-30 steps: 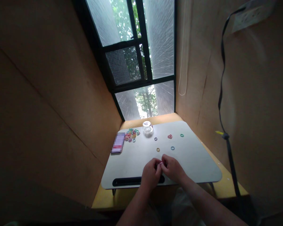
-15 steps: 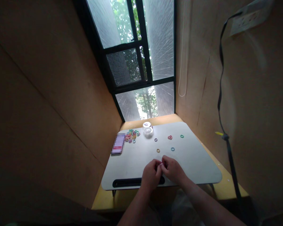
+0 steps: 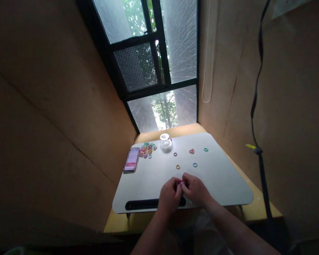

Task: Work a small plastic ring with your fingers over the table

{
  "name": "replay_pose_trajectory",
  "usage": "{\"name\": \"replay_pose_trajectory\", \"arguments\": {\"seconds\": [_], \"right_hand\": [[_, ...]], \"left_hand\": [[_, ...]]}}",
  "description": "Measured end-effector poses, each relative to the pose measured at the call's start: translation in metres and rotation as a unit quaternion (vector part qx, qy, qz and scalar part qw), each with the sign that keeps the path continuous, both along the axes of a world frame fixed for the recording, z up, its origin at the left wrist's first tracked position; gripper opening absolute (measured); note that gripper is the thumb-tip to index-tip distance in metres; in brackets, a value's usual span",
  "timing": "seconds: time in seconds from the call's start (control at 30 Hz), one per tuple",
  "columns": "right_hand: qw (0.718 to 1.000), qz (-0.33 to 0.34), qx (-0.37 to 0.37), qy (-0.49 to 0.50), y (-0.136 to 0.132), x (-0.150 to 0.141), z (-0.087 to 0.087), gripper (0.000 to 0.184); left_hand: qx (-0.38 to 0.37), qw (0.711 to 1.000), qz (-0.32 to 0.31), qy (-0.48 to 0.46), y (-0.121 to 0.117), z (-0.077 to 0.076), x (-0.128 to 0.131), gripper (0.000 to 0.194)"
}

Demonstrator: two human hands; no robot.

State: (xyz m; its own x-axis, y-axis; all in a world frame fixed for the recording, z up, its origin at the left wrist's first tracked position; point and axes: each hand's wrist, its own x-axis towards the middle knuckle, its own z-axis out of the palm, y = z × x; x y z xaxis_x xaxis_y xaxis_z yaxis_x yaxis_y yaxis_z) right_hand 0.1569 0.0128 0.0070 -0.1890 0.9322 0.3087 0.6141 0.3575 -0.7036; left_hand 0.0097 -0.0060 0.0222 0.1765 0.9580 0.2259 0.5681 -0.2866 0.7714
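Observation:
Over the front of the white folding table, my left hand and my right hand meet at the fingertips. Both are closed in a pinch around a small pink hair tie, mostly covered by the fingers. Just beyond them lie a yellow hair tie and a blue one. Farther back are a dark purple hair tie, a small red cluster and a green hair tie. A mixed pile of colourful hair ties sits at the back left.
A clear jar with a white lid stands at the table's back edge. A phone, its screen blurred, lies by the left edge. A black slot runs along the front. Walls close in on both sides; a black cable hangs at right.
The camera view has shifted slightly, so the table and window sit a little higher. Both hands keep their pinch at the same place, with a bit more pink showing between the fingers.

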Motion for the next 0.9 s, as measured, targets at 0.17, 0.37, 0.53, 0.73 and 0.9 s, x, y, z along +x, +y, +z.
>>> {"name": "replay_pose_trajectory", "arguments": {"seconds": [0.17,0.37,0.53,0.73,0.9], "right_hand": [[1.000,-0.003,-0.007,0.012,0.0027,0.0002,0.0014,0.012],[1.000,0.004,-0.019,0.017,0.0059,0.0011,0.0013,0.010],[1.000,0.003,-0.017,0.016,0.0067,0.0009,-0.0003,0.011],[1.000,-0.004,-0.008,0.005,0.0061,-0.0003,-0.0019,0.009],[1.000,-0.003,-0.003,0.005,0.0039,-0.0010,-0.0017,0.010]], "left_hand": [[-0.012,1.000,0.002,-0.006,0.0033,0.0020,0.0011,0.017],[-0.023,1.000,0.000,-0.013,0.0053,0.0018,0.0013,0.017],[-0.021,1.000,-0.001,-0.013,0.0059,0.0020,0.0009,0.017],[-0.021,1.000,0.002,-0.009,0.0056,0.0004,0.0000,0.018],[-0.008,1.000,0.003,-0.010,0.0041,-0.0015,-0.0017,0.017]]}}
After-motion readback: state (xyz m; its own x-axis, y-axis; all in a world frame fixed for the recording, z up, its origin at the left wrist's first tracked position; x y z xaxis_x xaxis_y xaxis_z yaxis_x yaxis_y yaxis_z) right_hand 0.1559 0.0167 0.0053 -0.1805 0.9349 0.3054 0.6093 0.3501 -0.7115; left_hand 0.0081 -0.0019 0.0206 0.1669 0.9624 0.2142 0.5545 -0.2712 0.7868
